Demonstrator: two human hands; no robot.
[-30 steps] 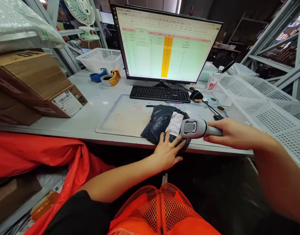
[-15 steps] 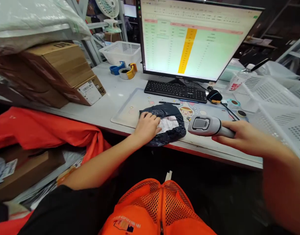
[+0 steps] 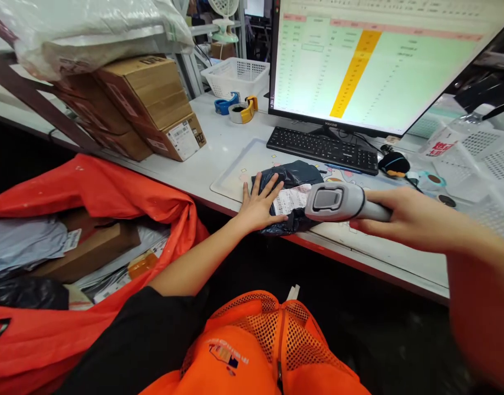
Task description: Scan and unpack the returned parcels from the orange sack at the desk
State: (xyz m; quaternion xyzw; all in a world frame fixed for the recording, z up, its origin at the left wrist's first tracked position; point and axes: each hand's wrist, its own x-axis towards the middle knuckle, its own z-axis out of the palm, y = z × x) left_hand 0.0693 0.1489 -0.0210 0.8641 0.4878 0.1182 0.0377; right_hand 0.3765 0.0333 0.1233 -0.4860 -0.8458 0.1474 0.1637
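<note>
A black plastic mailer (image 3: 295, 175) lies on the desk mat (image 3: 235, 181), with a white barcode shipping label (image 3: 292, 199) stuck on it. My left hand (image 3: 260, 204) rests flat on the mailer's left side, fingers spread, just beside the label. My right hand (image 3: 404, 216) grips a grey handheld barcode scanner (image 3: 338, 202). The scanner's head hovers over the right end of the label and partly hides it, along with the mailer's right side.
A black keyboard (image 3: 322, 149) and a monitor showing a spreadsheet (image 3: 375, 60) stand behind the mat. Cardboard boxes (image 3: 145, 104), tape dispensers (image 3: 238, 108) and white plastic baskets (image 3: 235, 77) occupy the desk. An orange-red sack (image 3: 91, 192) holding parcels sits below the desk's left edge.
The view has swung left. The mailer has turned, bringing its label nearer level. My left hand has slid from the label onto the mailer's left side. The scanner remains over the label.
</note>
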